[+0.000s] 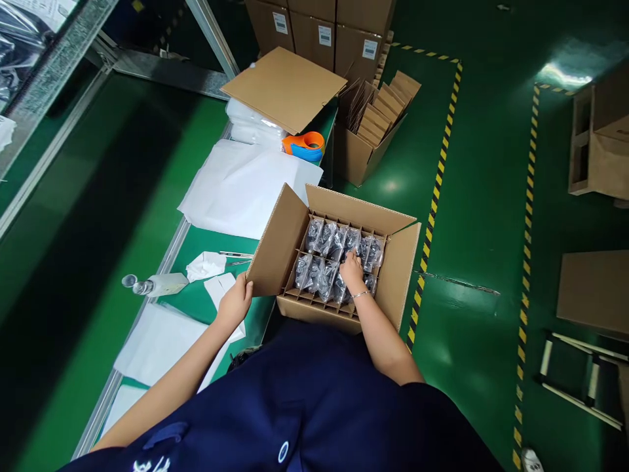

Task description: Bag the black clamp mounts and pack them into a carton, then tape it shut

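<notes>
An open cardboard box (314, 309) stands in front of me, its flaps spread outward. Cardboard dividers split it into two rows of narrow cells, and plastic-wrapped dark parts (325, 278) fill many of them. My left hand (236, 300) grips the edge of the left flap (275, 242), thumb on top. Inside the box, toward its right half, my right hand (352, 270) reaches down with bent fingers at the bagged parts. The fingertips are partly hidden, so whether they pinch a bag cannot be made out. A thin bracelet circles that wrist.
Left of the box, a green-topped table holds white sheets (246, 187), a bottle (167, 284), tweezers (236, 254) and an orange-blue tape dispenser (305, 145). A cardboard sheet (285, 88) lies at its far end. Beyond stand a box of dividers (361, 154) and stacked cartons (314, 36).
</notes>
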Available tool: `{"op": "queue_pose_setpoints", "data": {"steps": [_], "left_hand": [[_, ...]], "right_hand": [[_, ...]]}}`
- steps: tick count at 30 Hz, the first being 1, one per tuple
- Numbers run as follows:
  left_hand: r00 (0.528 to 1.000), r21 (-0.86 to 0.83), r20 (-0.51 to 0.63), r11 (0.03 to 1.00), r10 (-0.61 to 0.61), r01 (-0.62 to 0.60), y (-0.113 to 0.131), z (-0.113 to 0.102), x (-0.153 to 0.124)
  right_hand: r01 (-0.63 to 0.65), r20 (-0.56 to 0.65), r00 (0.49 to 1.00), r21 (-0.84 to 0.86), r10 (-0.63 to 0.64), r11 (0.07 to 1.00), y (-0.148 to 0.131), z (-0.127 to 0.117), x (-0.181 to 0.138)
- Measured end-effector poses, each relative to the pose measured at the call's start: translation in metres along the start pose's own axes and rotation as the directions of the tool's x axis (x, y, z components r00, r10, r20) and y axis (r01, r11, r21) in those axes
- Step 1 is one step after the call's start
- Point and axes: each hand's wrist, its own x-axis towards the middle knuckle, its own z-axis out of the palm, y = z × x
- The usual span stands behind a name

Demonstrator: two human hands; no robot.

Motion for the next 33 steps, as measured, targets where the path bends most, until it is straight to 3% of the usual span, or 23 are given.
{"op": "queue_pose_setpoints", "data": {"steps": [4,10,17,24,27,33], "left_hand": [[1.000,0.001,0.007,1.000,-0.011,0.011,0.001,0.000,-0.001],[1.000,0.008,-0.017,1.000,-0.006,0.006,0.005,0.000,-0.004],[0.998,0.008,-0.054,0.999,0.032,-0.032,0.006,0.001,-0.006],[0.999,0.011,-0.038,1.000,0.018,-0.018,0.010,-0.001,-0.009],[0.999,0.011,-0.035,1.000,0.018,-0.018,0.010,-0.002,-0.009],[0.998,-0.015,-0.058,1.000,0.021,-0.022,0.009,0.001,-0.009]], "right_hand": [[-0.002,-0.037,0.999,0.012,0.002,1.000,-0.004,-0.006,-0.003],[-0.159,-0.047,0.986,0.023,0.160,0.987,0.002,-0.010,-0.012],[-0.256,-0.069,0.964,0.046,0.258,0.966,0.014,-0.016,-0.014],[-0.321,0.013,0.947,0.014,0.321,0.947,0.021,-0.018,-0.013],[-0.282,0.035,0.959,-0.013,0.282,0.959,0.012,-0.017,-0.035],[-0.114,0.182,0.975,-0.076,0.127,0.991,0.007,-0.003,-0.122]]}}
